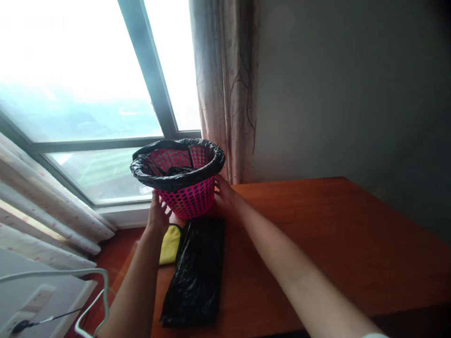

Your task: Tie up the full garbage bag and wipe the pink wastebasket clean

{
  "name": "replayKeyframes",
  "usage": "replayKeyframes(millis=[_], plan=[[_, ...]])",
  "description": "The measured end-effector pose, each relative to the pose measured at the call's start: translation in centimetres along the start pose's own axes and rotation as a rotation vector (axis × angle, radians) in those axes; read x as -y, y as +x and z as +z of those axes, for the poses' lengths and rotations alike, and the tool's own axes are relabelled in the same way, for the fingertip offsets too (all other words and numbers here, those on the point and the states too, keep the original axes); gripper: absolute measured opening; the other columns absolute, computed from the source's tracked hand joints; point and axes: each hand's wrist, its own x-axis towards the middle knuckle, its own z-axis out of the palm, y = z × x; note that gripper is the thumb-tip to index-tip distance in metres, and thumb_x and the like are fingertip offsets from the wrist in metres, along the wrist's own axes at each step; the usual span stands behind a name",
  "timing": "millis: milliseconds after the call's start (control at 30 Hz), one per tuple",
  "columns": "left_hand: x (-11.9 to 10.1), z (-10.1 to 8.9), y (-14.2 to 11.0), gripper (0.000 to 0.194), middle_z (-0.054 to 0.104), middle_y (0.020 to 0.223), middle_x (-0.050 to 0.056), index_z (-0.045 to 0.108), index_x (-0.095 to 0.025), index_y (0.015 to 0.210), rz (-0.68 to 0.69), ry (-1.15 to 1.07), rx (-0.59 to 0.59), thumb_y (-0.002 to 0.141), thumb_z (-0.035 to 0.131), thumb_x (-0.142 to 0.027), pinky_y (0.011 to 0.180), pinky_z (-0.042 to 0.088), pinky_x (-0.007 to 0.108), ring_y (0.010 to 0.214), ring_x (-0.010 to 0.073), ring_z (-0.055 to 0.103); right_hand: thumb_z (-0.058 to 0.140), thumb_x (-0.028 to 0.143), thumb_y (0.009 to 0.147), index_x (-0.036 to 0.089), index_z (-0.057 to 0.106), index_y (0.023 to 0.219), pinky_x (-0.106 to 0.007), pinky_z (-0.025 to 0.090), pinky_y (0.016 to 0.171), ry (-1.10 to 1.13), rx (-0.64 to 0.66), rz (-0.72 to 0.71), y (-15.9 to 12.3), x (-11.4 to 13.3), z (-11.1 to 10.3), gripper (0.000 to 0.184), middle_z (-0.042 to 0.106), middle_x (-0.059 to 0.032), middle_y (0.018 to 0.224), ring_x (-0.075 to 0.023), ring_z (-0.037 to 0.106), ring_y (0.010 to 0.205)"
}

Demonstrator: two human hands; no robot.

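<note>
A pink perforated basket [188, 199], lined with a black bin bag [176, 173] folded over its rim, stands at the far left corner of a wooden table [317, 225]. My left hand [157, 213] presses against the basket's left side, fingers curled round it. On the right side my right hand [222, 193] grips the wall just under the bag's edge. Both arms reach forward over the table.
A folded black plastic bag [197, 277] lies on the table in front of the basket, with a yellow cloth [170, 244] to its left. Window and curtains [225, 89] stand behind. A white cable [95, 291] and a wall socket [35, 300] are at lower left.
</note>
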Motion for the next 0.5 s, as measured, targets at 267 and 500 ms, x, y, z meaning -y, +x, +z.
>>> replayKeyframes(millis=[267, 500], plan=[[-0.8, 4.0, -2.5, 0.047, 0.053, 0.144, 0.005, 0.057, -0.033, 0.130, 0.055, -0.029, 0.162, 0.094, 0.044, -0.059, 0.097, 0.049, 0.039, 0.124, 0.0237, 0.054, 0.042, 0.060, 0.093, 0.036, 0.056, 0.126, -0.043, 0.042, 0.102, -0.015, -0.144, -0.056, -3.5, 4.5, -3.8, 0.044, 0.059, 0.0017, 0.135, -0.0236, 0.053, 0.124], [1.7, 8.9, -8.4, 0.055, 0.052, 0.146, 0.005, 0.058, -0.029, 0.130, 0.029, -0.036, 0.292, 0.091, 0.047, -0.065, 0.102, 0.047, 0.040, 0.133, 0.0260, 0.048, 0.047, 0.057, 0.091, 0.029, 0.059, 0.126, -0.043, 0.045, 0.102, -0.166, -0.439, -0.158, -11.0, 6.1, -9.3, 0.046, 0.061, -0.0036, 0.134, -0.0242, 0.057, 0.121]])
